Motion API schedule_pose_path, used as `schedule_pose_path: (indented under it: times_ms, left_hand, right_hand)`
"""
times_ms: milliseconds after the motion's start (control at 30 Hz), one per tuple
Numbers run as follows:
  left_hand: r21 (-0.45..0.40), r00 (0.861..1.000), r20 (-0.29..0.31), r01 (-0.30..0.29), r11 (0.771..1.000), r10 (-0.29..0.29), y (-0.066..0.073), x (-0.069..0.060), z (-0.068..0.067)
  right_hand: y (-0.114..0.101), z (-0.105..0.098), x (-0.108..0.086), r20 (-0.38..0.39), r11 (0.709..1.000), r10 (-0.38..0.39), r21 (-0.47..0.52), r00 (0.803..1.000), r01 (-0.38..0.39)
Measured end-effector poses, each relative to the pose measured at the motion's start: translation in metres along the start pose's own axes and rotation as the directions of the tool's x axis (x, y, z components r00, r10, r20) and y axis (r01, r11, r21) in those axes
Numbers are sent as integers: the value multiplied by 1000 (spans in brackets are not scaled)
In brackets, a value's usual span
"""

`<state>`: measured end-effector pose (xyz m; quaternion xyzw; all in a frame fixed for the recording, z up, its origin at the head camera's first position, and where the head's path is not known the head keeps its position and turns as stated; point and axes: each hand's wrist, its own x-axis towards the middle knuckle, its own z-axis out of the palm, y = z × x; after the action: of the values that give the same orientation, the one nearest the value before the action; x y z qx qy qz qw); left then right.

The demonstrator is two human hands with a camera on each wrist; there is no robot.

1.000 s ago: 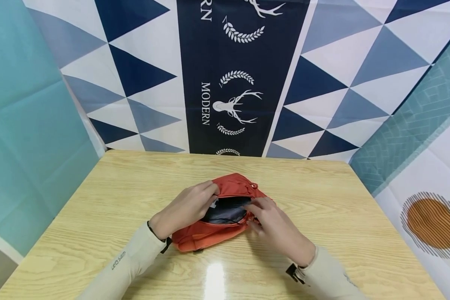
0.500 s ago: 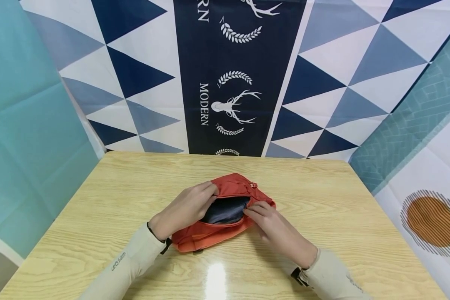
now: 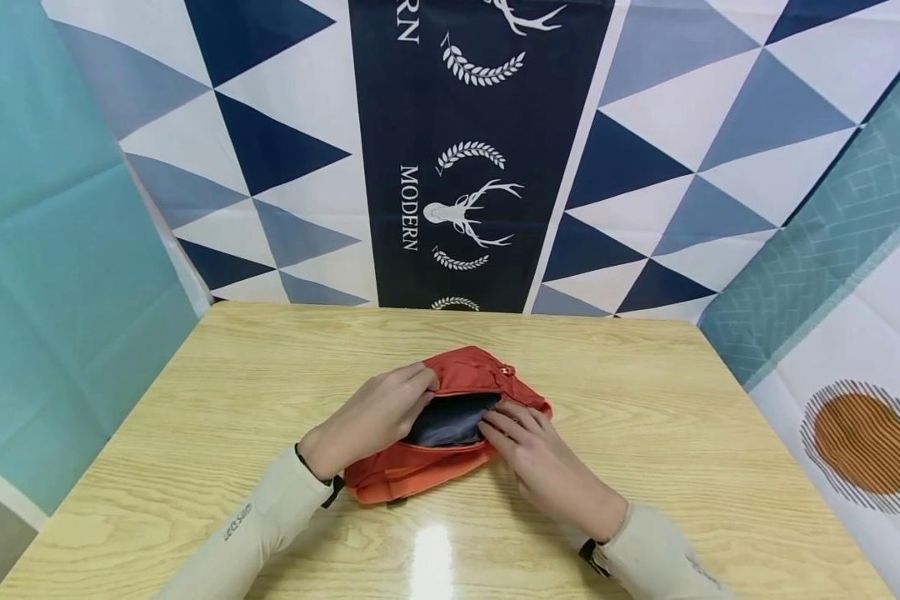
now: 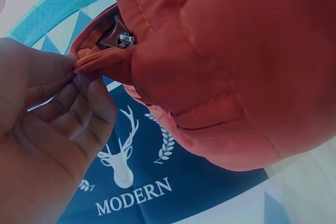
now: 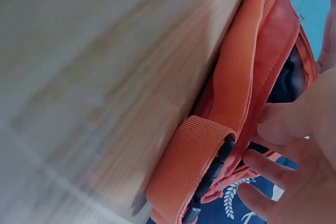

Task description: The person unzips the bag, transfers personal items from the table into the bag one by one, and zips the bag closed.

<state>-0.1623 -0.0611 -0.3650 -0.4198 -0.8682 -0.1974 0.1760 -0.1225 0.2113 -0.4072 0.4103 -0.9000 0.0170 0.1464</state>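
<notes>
A red-orange waist bag [image 3: 465, 369] lies on the wooden table with its zipped mouth gaping and a dark lining [image 3: 450, 421] showing. At the mouth's left end, my left hand [image 3: 375, 421] pinches the fabric edge between thumb and fingers; the left wrist view shows a metal zipper slider [image 4: 126, 39] close by. My right hand [image 3: 551, 462] holds the rim at the right end, its fingertips just inside the mouth. In the right wrist view the thumb presses the bag's side, beside an orange webbing strap [image 5: 236, 77] with a black buckle [image 5: 212, 171]. Deeper contents are hidden.
The light wooden table [image 3: 255, 375] extends around the bag. A patterned cloth backdrop [image 3: 465, 108] rises behind its far edge, with a teal sheet [image 3: 60, 250] at the left and a printed cloth [image 3: 862, 442] at the right.
My right hand has shifted its hold along the right end of the mouth, and its fingers now reach over the rim. The left hand and the bag stay nearly in place.
</notes>
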Motion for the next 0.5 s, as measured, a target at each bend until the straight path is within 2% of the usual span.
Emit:
schedule_pose_path:
  times_ms: [167, 400, 500]
  left_hand:
    - [-3, 1000, 3, 7, 1000, -7, 1, 1, 1]
    - [-8, 1000, 2, 10, 1000, -10, 2, 1, 2]
    - [-3, 1000, 1, 1, 1000, -1, 3, 1, 2]
  right_hand:
    - [3, 1, -1, 3, 1000, 14, -20, 1000, -14]
    - [8, 2, -1, -56, 991, 55, -118, 997, -62]
    - [9, 5, 1, -76, 992, 44, -111, 996, -52]
